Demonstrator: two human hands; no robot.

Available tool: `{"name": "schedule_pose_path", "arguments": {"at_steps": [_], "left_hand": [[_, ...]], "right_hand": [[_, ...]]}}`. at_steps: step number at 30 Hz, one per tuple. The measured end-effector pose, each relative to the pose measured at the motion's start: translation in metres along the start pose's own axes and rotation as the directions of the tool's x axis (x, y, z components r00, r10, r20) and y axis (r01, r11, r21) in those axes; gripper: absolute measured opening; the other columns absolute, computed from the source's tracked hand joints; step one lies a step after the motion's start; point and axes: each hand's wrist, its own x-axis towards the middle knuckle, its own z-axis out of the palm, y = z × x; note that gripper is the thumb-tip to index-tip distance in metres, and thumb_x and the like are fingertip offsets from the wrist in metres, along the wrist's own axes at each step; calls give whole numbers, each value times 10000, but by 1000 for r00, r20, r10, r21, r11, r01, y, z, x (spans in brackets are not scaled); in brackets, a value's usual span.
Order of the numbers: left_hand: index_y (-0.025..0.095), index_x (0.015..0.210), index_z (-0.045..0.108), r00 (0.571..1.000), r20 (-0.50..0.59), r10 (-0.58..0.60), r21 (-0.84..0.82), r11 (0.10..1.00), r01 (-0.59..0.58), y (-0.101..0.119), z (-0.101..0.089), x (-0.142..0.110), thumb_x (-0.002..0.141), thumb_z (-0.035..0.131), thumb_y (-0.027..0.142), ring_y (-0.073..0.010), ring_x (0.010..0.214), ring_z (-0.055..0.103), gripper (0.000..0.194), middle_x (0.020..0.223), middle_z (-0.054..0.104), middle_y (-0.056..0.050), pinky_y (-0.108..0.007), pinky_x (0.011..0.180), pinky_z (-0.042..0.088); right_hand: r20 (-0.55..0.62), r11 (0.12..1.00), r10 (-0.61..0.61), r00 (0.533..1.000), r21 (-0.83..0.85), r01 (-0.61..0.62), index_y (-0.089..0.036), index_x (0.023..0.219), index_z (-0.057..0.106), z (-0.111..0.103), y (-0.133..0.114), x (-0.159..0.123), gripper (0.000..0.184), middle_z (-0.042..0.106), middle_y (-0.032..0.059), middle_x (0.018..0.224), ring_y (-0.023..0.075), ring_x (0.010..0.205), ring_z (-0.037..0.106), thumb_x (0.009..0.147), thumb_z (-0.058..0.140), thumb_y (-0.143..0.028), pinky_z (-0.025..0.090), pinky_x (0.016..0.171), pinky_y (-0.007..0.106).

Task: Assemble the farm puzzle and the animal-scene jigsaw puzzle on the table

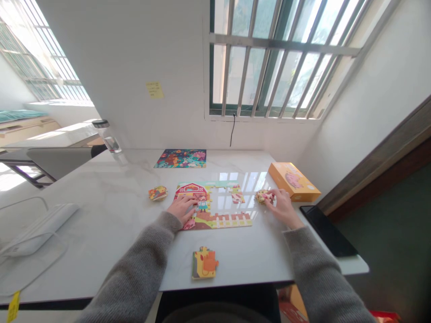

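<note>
A partly joined jigsaw puzzle (232, 220) with a red barn and a white fence lies on the white table. Flat on its left side rests my left hand (182, 208), fingers stretched out over the barn pieces. My right hand (281, 207) is at a small stack of puzzle pieces (260, 196) right of the puzzle, its fingers closed on the pieces there. Inside the puzzle's gap, a loose-looking piece (238, 198) sits near the right edge. Other piles of pieces lie at the left (157, 193) and near the front edge (204, 264).
An orange box (294, 181) and a black tablet-like slab (328, 230) lie at the right. Behind the puzzle is a colourful picture sheet (182, 158). A clear bottle (108, 138) stands at the back left; a white device with a cable (42, 229) lies at the left.
</note>
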Motion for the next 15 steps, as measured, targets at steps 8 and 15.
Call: {"name": "schedule_pose_path", "arguments": {"at_steps": [8,15], "left_hand": [[226,1147,690,999,-40,15,19,1000,-14,2,0,0,862,591,268,-286,1131,539,306,1212,661,-77,-478,1018,457],[231,1223,644,979,-178,102,-71,991,-116,39,-18,11,876,615,269,-280,1141,579,350,1201,677,-81,-472,1024,466]], "right_hand": [[-97,992,-76,992,92,85,-192,1088,586,-4,-14,1,251,569,113,997,293,969,526,908,543,-362,431,906,475],[-20,894,-366,930,271,358,-222,1260,471,8,-82,-4,352,560,121,1163,300,1105,520,914,533,-193,456,974,500]]}}
